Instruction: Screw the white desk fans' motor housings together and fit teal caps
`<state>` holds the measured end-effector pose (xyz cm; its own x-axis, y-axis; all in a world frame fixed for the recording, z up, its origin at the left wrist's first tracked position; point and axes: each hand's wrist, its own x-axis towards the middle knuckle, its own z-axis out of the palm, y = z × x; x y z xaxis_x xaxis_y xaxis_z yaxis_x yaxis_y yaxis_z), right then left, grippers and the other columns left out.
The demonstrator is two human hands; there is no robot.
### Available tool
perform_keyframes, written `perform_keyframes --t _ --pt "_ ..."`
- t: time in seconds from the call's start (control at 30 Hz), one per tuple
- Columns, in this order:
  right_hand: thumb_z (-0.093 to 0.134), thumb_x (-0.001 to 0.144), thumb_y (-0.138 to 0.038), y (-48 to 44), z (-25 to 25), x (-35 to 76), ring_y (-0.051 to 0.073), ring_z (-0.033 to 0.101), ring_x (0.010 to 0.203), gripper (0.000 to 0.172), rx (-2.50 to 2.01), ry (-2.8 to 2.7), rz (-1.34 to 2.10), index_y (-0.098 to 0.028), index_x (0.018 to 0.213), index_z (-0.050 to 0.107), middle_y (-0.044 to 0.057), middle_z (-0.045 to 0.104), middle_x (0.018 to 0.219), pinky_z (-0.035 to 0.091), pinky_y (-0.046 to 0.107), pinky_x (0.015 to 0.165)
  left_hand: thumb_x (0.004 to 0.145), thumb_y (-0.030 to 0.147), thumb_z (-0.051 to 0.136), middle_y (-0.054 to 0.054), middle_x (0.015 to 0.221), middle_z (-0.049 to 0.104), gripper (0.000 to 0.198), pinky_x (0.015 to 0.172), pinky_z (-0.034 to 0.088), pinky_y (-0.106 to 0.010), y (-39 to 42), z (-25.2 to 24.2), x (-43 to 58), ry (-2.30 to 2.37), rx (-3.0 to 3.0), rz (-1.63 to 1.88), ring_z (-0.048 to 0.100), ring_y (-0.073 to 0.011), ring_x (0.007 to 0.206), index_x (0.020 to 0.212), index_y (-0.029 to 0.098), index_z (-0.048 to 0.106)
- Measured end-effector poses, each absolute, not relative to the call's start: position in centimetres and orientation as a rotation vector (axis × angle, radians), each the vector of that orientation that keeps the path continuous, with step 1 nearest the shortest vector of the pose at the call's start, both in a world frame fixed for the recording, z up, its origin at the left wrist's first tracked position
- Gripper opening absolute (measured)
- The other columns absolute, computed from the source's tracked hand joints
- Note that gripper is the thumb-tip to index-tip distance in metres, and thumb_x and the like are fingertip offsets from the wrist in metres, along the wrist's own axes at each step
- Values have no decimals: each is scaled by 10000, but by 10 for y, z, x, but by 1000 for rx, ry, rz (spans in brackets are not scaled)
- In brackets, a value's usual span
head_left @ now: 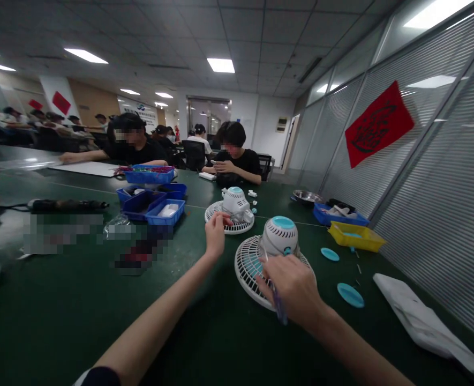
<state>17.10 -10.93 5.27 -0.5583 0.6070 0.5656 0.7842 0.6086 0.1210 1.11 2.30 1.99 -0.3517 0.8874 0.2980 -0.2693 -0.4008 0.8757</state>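
The right hand (296, 289) is closed around a thin bluish tool (279, 310), whose shaft sticks out below the fingers toward the person. Its working end is hidden behind the hand. The hand is laid over the white grille (245, 268) of the near fan (280, 235), which lies face down on the green table (60, 316) with its round motor housing and teal cap pointing up.

The left hand (216, 235) is stretched out to the far fan (237, 206), with bent fingers set on its grille beside the housing. Whether anything is pinched there cannot be told.

The work appears to be done on the back of the near fan, so that fan would best be steadied before any force is put through the tool. With the left hand away on the other fan, the light grille may slide or tip. The tool should be held in line with its seat and turned or pressed gently, since the plastic could be marked.

Two teal discs (350, 295) lie just right of the near fan, and a yellow tray (355, 237) lies behind them. Small loose parts between them could be knocked by the forearm. A white cloth (421, 321) lies further right, and blue trays (165, 212) stand well to the left.
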Motion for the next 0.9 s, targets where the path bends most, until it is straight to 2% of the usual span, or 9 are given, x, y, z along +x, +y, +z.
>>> perform_keyframes --t 0.03,0.1,0.23,0.33,0.4,0.53,0.6,0.77,0.9 --pt "532 800 -208 -115 40 172 227 608 809 113 -1094 -2408 -486 -142 826 620 107 674 906 460 352 687 708 214 432 18 525 543 169 597 426 -205 27 21 4 978 1027 1871 517 -106 545 627 153 567" --pt "587 762 -225 -121 17 179 275 550 1046 181 -1092 -2493 -495 -145 922 613 114 608 1159 436 429 851 708 211 395 25 488 516 187 549 409 -208 35 18 -8 1043 963 1908 499 -111 509 635 151 556" --pt "546 796 -187 -113 -7 193 258 454 1189 104 -1173 -2543 -512 -184 888 595 68 462 1344 394 456 932 695 207 362 35 474 498 197 526 397 -208 51 6 -29 1171 851 1940 483 -107 481 637 149 540" --pt "514 806 -160 -85 -6 200 268 440 1197 171 -1298 -2461 -478 -174 960 585 84 449 1354 358 480 961 700 199 357 33 470 495 202 521 394 -206 57 -7 -40 1257 810 1903 485 -107 476 640 145 542" --pt "491 813 -149 -60 -6 204 296 421 1207 241 -1471 -2351 -489 -131 1041 566 144 447 1345 350 490 958 721 184 354 28 481 500 204 517 392 -202 60 -17 -45 1316 782 1864 488 -105 477 641 143 537" --pt "336 846 -76 -18 -17 210 335 391 1214 362 -2047 -1845 -430 -31 1177 477 229 437 1318 409 450 860 778 168 388 18 584 539 175 543 414 -194 70 -32 -46 1390 724 1762 532 -94 512 711 141 547" --pt "300 836 -29 -10 -23 211 297 467 1141 396 -2136 -1846 -317 -22 1206 442 229 483 1262 420 394 829 801 161 428 14 679 563 126 569 434 -198 76 -36 -42 1400 683 1702 561 -89 550 803 145 553" --pt "330 852 -56 -18 -19 208 227 569 913 230 -2167 -1938 -81 -107 963 525 153 603 978 410 316 748 847 227 526 -21 867 586 190 638 492 -256 87 -34 -34 1306 599 1524 570 -99 682 1003 118 523" --pt "375 854 -73 -25 -12 204 208 565 863 140 -2167 -1906 -24 -140 875 496 131 591 938 394 286 702 848 166 475 -31 782 597 159 625 505 -221 85 -27 -38 1118 581 1393 605 -100 664 997 124 507"
